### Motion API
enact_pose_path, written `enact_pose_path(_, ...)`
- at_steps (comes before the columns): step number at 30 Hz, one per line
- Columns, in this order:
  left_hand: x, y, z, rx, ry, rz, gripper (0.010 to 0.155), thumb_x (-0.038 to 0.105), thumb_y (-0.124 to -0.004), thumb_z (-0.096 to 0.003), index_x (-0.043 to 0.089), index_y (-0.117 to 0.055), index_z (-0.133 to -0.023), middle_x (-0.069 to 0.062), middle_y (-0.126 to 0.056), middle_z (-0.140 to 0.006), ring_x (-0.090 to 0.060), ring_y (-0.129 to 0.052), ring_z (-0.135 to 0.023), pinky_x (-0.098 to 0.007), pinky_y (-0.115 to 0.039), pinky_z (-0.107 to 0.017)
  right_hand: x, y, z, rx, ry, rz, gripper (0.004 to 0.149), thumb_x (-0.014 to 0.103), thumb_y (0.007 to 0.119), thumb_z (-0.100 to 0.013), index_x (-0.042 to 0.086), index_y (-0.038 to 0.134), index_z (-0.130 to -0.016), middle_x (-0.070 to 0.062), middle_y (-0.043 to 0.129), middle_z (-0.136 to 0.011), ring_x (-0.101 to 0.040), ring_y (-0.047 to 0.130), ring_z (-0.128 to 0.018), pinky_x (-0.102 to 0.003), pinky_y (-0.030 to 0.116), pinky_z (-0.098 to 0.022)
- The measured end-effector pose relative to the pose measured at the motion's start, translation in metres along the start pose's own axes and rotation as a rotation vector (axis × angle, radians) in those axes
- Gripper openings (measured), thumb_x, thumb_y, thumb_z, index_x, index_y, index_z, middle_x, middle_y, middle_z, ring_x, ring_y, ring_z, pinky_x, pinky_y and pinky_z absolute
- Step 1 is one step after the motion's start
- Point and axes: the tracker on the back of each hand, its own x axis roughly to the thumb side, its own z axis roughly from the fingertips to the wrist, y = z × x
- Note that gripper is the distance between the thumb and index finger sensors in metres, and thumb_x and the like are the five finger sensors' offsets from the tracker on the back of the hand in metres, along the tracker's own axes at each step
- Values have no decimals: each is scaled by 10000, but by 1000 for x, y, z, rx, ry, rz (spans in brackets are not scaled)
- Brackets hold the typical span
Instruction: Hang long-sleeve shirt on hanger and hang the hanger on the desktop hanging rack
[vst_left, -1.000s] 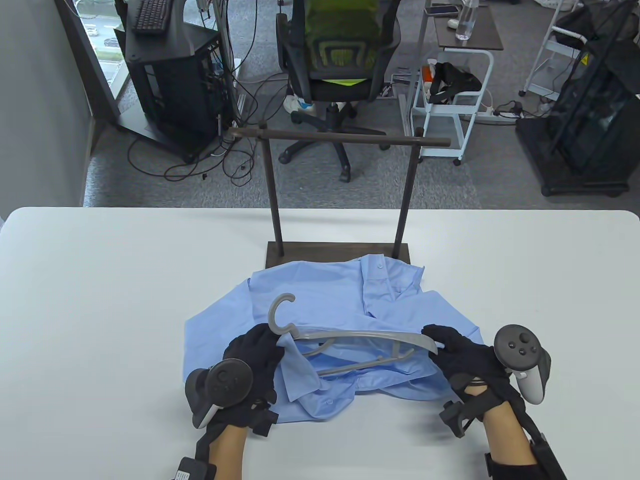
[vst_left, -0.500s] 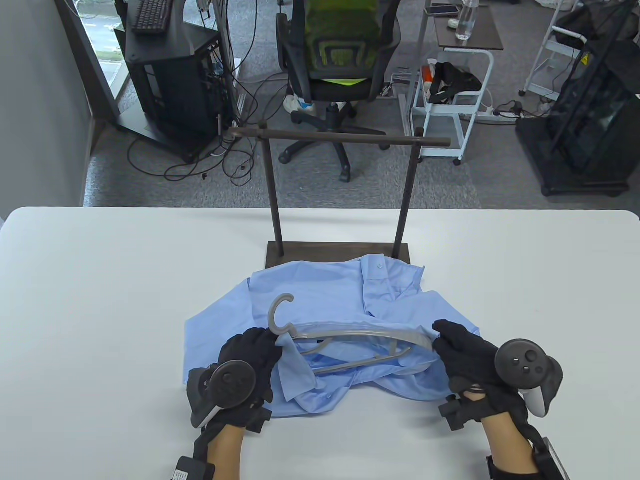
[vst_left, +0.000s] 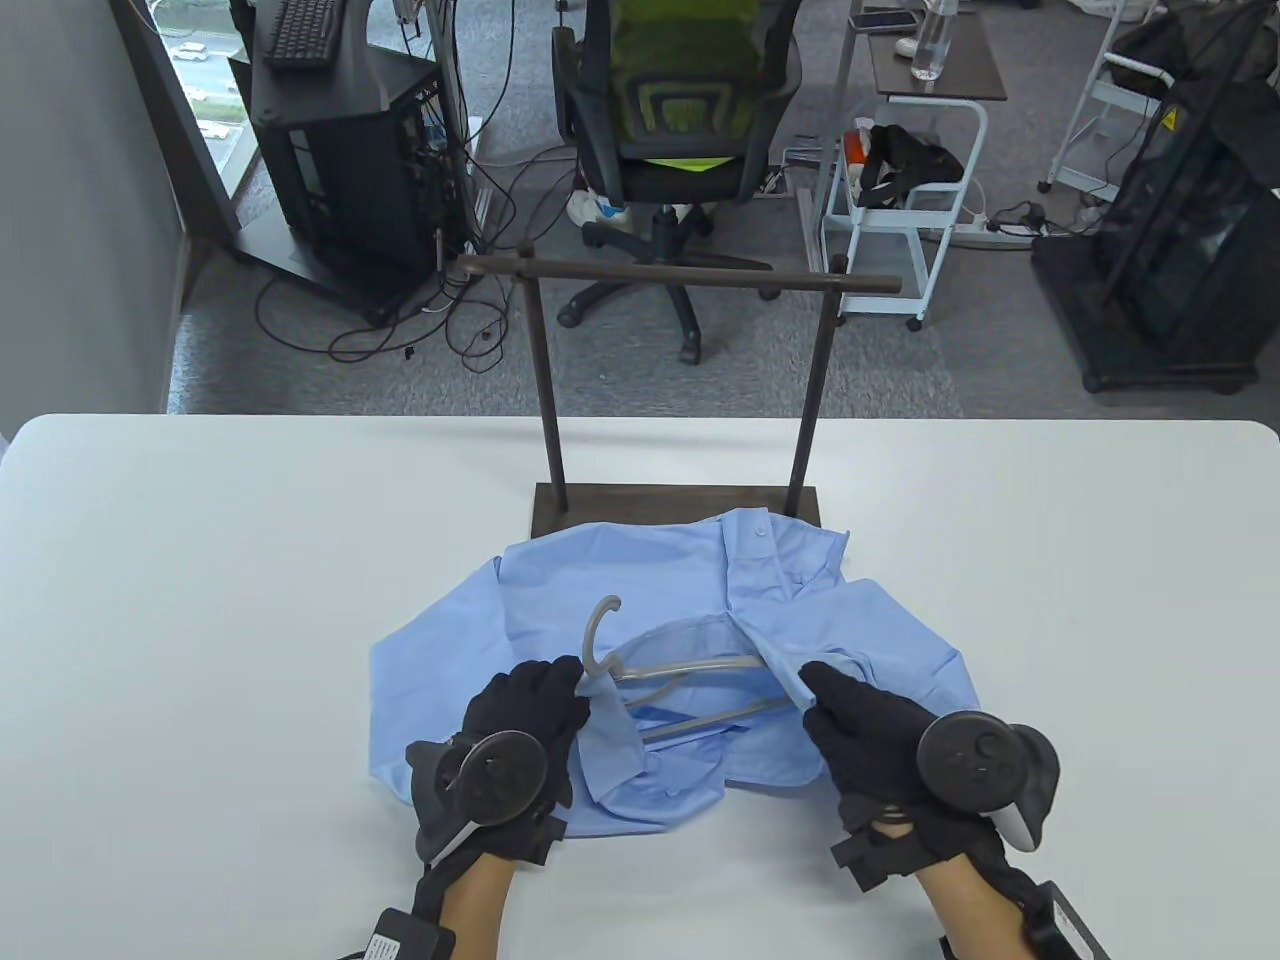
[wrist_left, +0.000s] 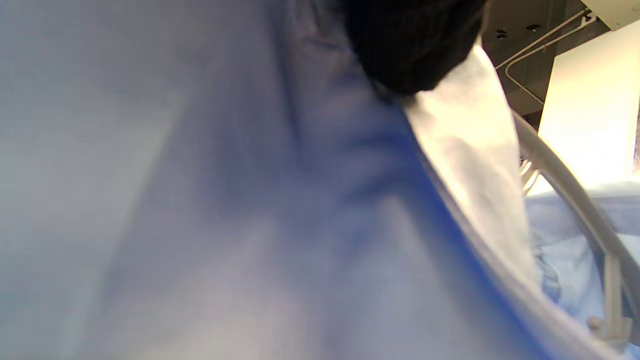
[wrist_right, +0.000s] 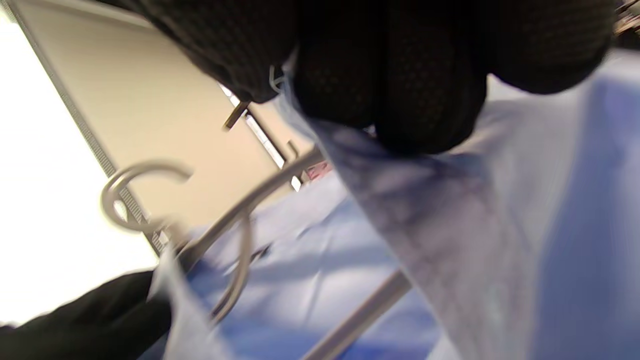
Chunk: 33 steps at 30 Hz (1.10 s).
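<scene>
A light blue long-sleeve shirt (vst_left: 640, 590) lies crumpled on the white table (vst_left: 200, 600) in front of the dark rack (vst_left: 680, 275). A grey plastic hanger (vst_left: 680, 665) sits partly inside the shirt, its hook (vst_left: 600, 625) sticking up. My left hand (vst_left: 535, 715) grips the shirt cloth and the hanger near the hook's base. My right hand (vst_left: 850, 715) pinches the shirt's edge, which covers the hanger's right arm. In the right wrist view my fingers (wrist_right: 390, 65) clamp blue fabric (wrist_right: 450, 215) with the hook (wrist_right: 135, 195) behind. The left wrist view shows blurred blue shirt cloth (wrist_left: 280, 225) and a hanger arm (wrist_left: 565, 190).
The rack's base (vst_left: 676, 505) stands just behind the shirt, its two posts rising to the crossbar. Beyond the table's far edge are an office chair (vst_left: 670, 130), a computer tower (vst_left: 340, 170) and a white cart (vst_left: 900, 200).
My right hand moved left and pulled the shirt's edge over the hanger's right arm, which now lies under cloth. The hanger and my left hand shifted slightly right.
</scene>
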Motion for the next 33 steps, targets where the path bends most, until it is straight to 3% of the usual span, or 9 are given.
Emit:
enact_pose_path(10, 15, -7, 1, -10, -42, 74, 552, 418, -818, -415, 186, -810, -916, -87, -868, -816, -261, -993, -565, -611, -820, -551, 29, 60, 12, 145, -139, 29, 484, 327, 903, -395, 154, 859, -845, -90, 994, -584, -322, 1054, -443, -494, 893, -344)
enact_pose_path(17, 18, -10, 2, -39, -78, 64, 553, 425, -816, -416, 211, -799, -926, -72, -853, -839, -254, -984, -605, -608, -775, -605, 24, 80, 13, 253, -142, -4, 483, 332, 903, -394, 161, 854, -843, -91, 990, -597, -329, 1050, -464, -501, 889, -362)
enact_pose_path(20, 18, -10, 2, -42, -85, 64, 553, 427, -814, -416, 223, -794, -929, -49, -846, -852, -250, -979, -624, -602, -745, -632, 26, 71, 10, 367, -167, -68, 551, 393, 900, -402, 160, 827, -896, -123, 972, -647, -370, 1031, -501, -531, 862, -385)
enact_pose_path(21, 18, -9, 2, -42, -86, 73, 551, 427, -815, -416, 227, -793, -929, -47, -843, -855, -248, -977, -630, -601, -740, -638, 31, 57, 8, 326, -250, -110, 532, 405, 897, -409, 162, 848, -879, -114, 987, -614, -360, 1039, -462, -522, 868, -358)
enact_pose_path(23, 17, -7, 2, -40, -89, 73, 552, 425, -816, -416, 228, -792, -931, -63, -840, -859, -250, -975, -638, -602, -726, -648, 39, 25, 10, 62, -341, -151, 435, 379, 903, -404, 153, 937, -775, -78, 1028, -488, -319, 1059, -342, -492, 886, -281)
enact_pose_path(25, 17, -6, 2, -36, -93, 68, 553, 427, -816, -414, 231, -793, -930, -43, -840, -861, -248, -975, -641, -601, -723, -651, 38, -7, 16, -204, -335, -83, 429, 382, 901, -400, 159, 936, -766, -55, 1019, -464, -294, 1046, -324, -476, 882, -279)
enact_pose_path(27, 17, -6, 2, -36, -97, 68, 550, 428, -815, -415, 236, -793, -929, -41, -841, -861, -246, -976, -643, -598, -724, -653, 30, -24, 17, -337, -308, 40, 434, 373, 898, -403, 194, 910, -799, -44, 1000, -518, -296, 1028, -394, -480, 865, -338)
enact_pose_path(30, 17, -6, 2, -38, -107, 70, 551, 428, -817, -414, 236, -794, -929, -39, -840, -863, -244, -976, -646, -599, -722, -655, -1, -27, 7, -191, -139, 185, 613, 438, 905, -401, 252, 755, -966, -105, 781, -915, -404, 790, -860, -617, 631, -634)
enact_pose_path(33, 19, -5, 2, -35, -124, 74, 553, 430, -817, -413, 239, -792, -930, -37, -840, -865, -242, -978, -649, -597, -724, -658, -20, -4, -3, 1, -112, 53, 656, 439, 926, -389, 255, 736, -989, -135, 747, -962, -444, 715, -922, -688, 527, -665)
